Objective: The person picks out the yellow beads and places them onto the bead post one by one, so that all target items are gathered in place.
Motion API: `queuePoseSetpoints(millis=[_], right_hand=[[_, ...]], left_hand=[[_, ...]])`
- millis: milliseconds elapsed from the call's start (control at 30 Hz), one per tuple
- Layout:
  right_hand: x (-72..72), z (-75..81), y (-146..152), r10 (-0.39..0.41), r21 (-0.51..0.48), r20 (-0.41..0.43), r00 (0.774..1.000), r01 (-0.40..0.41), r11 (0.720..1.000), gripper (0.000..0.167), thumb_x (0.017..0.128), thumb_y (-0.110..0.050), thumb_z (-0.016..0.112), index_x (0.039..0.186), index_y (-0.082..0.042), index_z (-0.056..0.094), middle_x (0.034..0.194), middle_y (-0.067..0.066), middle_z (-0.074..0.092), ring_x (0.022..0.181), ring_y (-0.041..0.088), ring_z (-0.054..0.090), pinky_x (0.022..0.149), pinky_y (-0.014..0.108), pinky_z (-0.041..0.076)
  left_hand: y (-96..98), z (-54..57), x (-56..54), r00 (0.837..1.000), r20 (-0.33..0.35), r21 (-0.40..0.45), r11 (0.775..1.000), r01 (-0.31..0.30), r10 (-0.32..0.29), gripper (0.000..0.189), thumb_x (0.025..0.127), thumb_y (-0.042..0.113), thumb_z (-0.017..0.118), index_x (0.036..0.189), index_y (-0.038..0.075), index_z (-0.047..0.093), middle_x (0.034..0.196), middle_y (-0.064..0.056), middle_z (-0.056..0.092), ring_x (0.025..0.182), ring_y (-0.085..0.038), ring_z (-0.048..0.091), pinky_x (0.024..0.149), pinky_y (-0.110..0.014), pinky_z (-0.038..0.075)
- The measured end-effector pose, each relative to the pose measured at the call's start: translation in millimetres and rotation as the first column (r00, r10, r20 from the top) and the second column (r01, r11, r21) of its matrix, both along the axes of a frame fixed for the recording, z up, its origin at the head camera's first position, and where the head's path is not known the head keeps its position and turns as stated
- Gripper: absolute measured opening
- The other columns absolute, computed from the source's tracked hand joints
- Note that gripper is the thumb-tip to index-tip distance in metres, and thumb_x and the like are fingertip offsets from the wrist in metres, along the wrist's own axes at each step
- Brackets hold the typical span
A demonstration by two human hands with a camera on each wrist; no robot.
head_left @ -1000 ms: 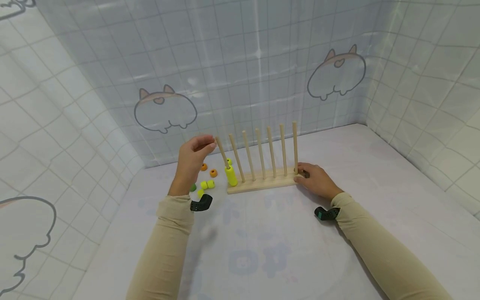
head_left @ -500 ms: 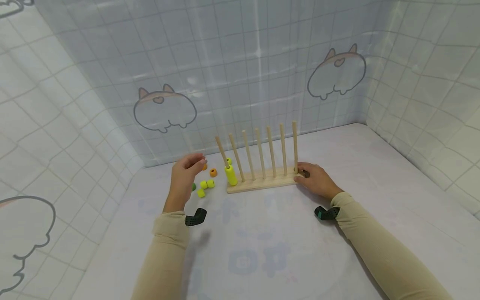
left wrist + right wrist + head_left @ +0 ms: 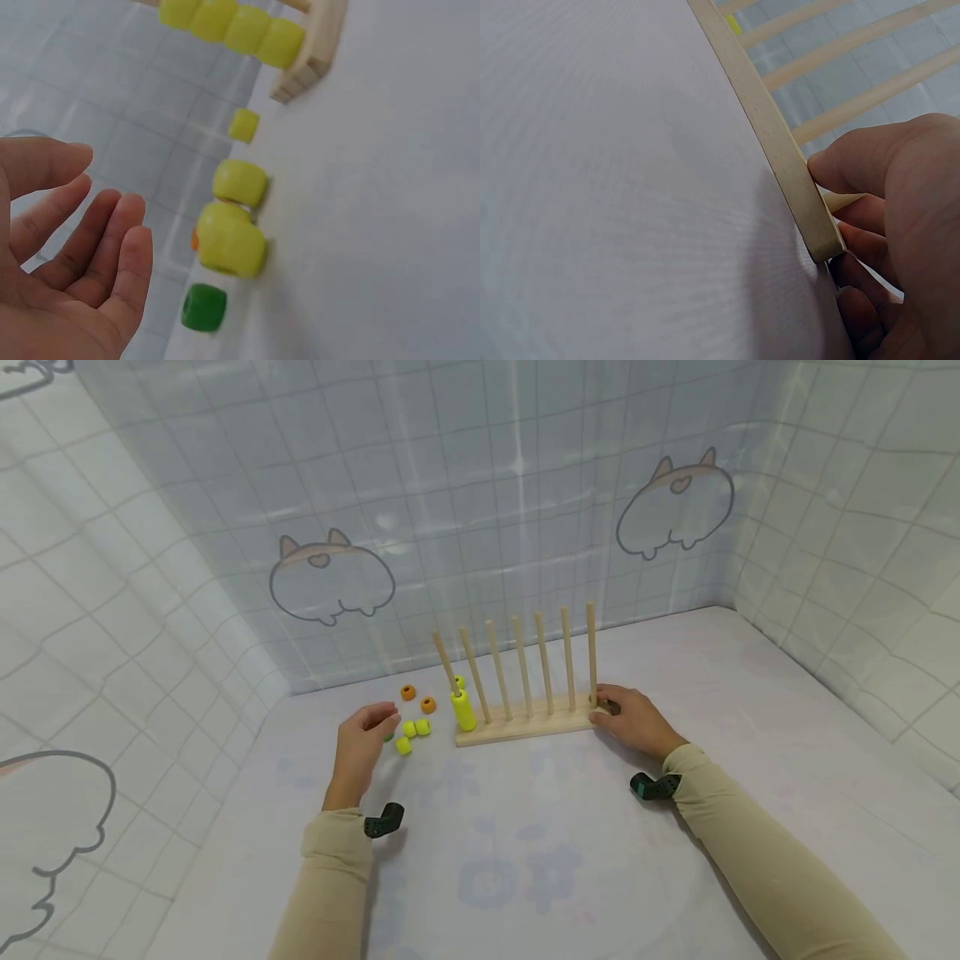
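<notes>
A wooden peg rack (image 3: 525,727) stands on the table, with a row of upright pegs along its base. Stacked yellow beads (image 3: 464,712) sit on its leftmost peg. My right hand (image 3: 637,723) grips the right end of the base, thumb on the near side and fingers curled round the end. To the left of the rack, my left hand (image 3: 362,745) hovers near loose beads, its fingers loosely bent and nothing between them. Close to it in the left wrist view are yellow beads (image 3: 240,182) and a green bead (image 3: 204,307). In the head view that hand partly hides the green one.
Orange beads (image 3: 428,704) lie behind the loose yellow beads (image 3: 404,746). Another yellow bead (image 3: 460,682) is behind the leftmost peg. A pale cloth covers the table (image 3: 525,860), and tile-patterned sheets (image 3: 480,510) rise at the back and both sides.
My left hand has come away from the top of the leftmost peg, moving down and left toward the loose beads. The right hand and the rack stay in place.
</notes>
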State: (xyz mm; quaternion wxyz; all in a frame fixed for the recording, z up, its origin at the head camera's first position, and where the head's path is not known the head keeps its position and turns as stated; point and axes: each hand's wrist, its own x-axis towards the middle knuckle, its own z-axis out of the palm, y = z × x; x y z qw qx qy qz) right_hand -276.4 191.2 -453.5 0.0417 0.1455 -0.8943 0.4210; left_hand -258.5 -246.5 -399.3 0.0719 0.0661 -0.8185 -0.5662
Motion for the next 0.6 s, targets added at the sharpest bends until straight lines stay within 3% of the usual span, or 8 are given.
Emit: queuePoseSetpoints(millis=[200,600], right_hand=[[-0.1,1.3,0.3,0.000,0.005,-0.001,1.000,0.000,1.000,0.048,0.097,-0.018,0.066,0.137,0.007,0.056,0.150,0.022,0.045,0.134,0.041,0.045,0.110,0.054,0.037],[1.1,-0.8,-0.8,-0.011,0.003,0.000,1.000,0.011,1.000,0.047,0.097,-0.019,0.066,0.136,0.006,0.057,0.150,0.021,0.045,0.134,0.041,0.045,0.110,0.055,0.037]], left_hand=[[-6.3,-11.3,4.9,1.000,0.027,-0.041,0.999,-0.015,0.016,0.038,0.099,0.021,0.066,0.134,0.007,0.061,0.131,-0.007,0.060,0.120,-0.023,0.054,0.104,-0.039,0.044],[-13.1,-24.0,11.8,0.996,0.084,0.005,1.000,-0.011,0.010,0.041,0.100,0.020,0.064,0.138,0.005,0.058,0.134,-0.010,0.057,0.119,-0.023,0.051,0.103,-0.039,0.045]])
